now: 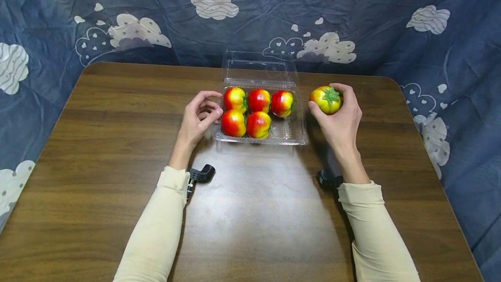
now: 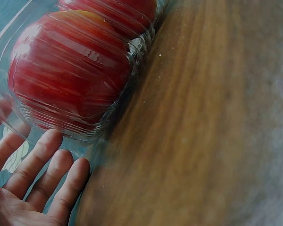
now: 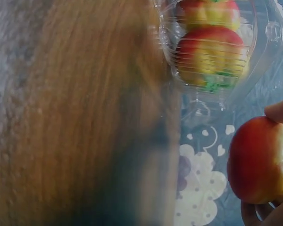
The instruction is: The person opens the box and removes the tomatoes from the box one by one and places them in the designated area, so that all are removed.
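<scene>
A ribbed, red-and-yellow tomato (image 1: 326, 100) with a green star-shaped calyx is gripped between the thumb and fingers of my right hand (image 1: 344, 119). This hand holds it to the right of a clear plastic clamshell box (image 1: 287, 134), and its red side shows in the right wrist view. Several similar tomatoes (image 1: 258, 124) sit inside the box, three along the back row and two in front. The front right spot holds none. My left hand (image 1: 195, 119) is at the box's left edge, fingers loosely bent. In the left wrist view, its fingertips (image 2: 52, 140) are right beside the box wall.
The box's clear lid (image 1: 260, 66) stands open toward the back edge of the brown wooden table (image 1: 98, 151). Behind the table hangs a blue cloth (image 1: 250, 16) with white clouds. Each wrist wears a black camera mount (image 1: 202, 173).
</scene>
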Available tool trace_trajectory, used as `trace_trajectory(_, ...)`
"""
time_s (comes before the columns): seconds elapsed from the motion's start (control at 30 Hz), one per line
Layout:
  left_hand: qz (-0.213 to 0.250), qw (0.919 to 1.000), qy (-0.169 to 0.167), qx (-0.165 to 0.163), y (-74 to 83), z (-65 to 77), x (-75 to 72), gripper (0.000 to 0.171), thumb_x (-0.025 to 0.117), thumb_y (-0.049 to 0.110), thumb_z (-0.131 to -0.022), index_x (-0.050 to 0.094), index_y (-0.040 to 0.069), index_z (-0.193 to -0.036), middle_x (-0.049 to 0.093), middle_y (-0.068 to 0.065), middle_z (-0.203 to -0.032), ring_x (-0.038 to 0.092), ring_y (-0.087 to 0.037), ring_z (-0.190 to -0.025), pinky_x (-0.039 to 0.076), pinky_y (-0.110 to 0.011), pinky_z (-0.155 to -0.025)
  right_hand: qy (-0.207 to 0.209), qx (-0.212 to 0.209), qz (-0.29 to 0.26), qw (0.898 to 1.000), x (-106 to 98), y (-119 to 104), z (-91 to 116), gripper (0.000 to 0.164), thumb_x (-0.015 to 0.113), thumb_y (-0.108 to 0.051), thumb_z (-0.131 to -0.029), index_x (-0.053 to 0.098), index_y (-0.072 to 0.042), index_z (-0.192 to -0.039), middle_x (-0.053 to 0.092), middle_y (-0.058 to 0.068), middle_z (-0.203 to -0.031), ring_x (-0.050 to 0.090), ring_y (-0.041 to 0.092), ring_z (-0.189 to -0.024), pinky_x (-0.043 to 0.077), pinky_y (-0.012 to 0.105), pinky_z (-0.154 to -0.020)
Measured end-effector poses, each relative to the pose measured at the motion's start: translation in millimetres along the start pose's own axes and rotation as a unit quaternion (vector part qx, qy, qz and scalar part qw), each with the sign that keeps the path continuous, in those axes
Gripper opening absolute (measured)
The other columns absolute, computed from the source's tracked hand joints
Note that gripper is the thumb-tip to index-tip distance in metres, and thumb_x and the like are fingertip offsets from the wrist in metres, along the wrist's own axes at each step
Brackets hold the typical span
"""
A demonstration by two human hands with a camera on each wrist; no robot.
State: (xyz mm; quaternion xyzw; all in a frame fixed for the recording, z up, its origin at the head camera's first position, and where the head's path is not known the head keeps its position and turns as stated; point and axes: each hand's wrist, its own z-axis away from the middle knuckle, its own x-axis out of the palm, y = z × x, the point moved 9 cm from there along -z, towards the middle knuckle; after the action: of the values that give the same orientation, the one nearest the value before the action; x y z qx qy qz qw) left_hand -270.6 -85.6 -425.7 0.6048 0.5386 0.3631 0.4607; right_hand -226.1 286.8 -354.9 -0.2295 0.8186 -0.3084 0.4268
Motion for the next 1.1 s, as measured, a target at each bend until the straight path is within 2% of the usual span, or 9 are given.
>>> trace_trajectory(0.3,0.0,1.0,-0.002,0.003,2.2,-0.4,0.1,0.036,0.071,0.004,-0.095,0.065,0.001,-0.131,0.069,-0.022,-0.095,0.064,-0.035,-0.077,0.063,-0.03,-0.065,-0.07,0.002,0.026,0.997,18.0,9.3,3.5,0.061,0.086,-0.029,-0.085,0.062,-0.004,-0.136,0.067,0.017,-0.131,0.062,0.033,-0.112,0.052,0.05,-0.099)
trace_trajectory(0.6,0.001,1.0,-0.001,0.002,0.8,-1.3,-0.4,0.037,0.071,0.004,-0.095,0.065,0.001,-0.132,0.069,-0.021,-0.095,0.065,-0.033,-0.076,0.063,-0.03,-0.065,-0.105,0.011,0.036,0.994,26.9,16.4,3.7,0.059,0.085,-0.024,-0.086,0.061,-0.004,-0.136,0.068,0.018,-0.13,0.062,0.038,-0.112,0.052,0.055,-0.101)
trace_trajectory(0.87,0.001,1.0,-0.002,0.002,0.4,0.2,-0.3,0.04,0.071,0.002,-0.095,0.064,-0.001,-0.134,0.069,-0.025,-0.097,0.063,-0.041,-0.079,0.063,-0.029,-0.065,-0.15,0.018,0.053,0.987,34.3,21.3,5.6,0.061,0.086,-0.022,-0.087,0.059,-0.004,-0.139,0.064,0.021,-0.134,0.059,0.04,-0.116,0.048,0.056,-0.105)
trace_trajectory(1.1,0.0,1.0,-0.003,0.001,0.2,-0.6,0.7,0.037,0.071,0.004,-0.095,0.065,0.001,-0.132,0.069,-0.022,-0.095,0.065,-0.034,-0.077,0.063,-0.027,-0.065,-0.167,0.002,0.056,0.984,36.1,21.3,5.7,0.062,0.086,-0.022,-0.088,0.059,-0.008,-0.142,0.059,0.022,-0.14,0.055,0.041,-0.124,0.042,0.06,-0.109)
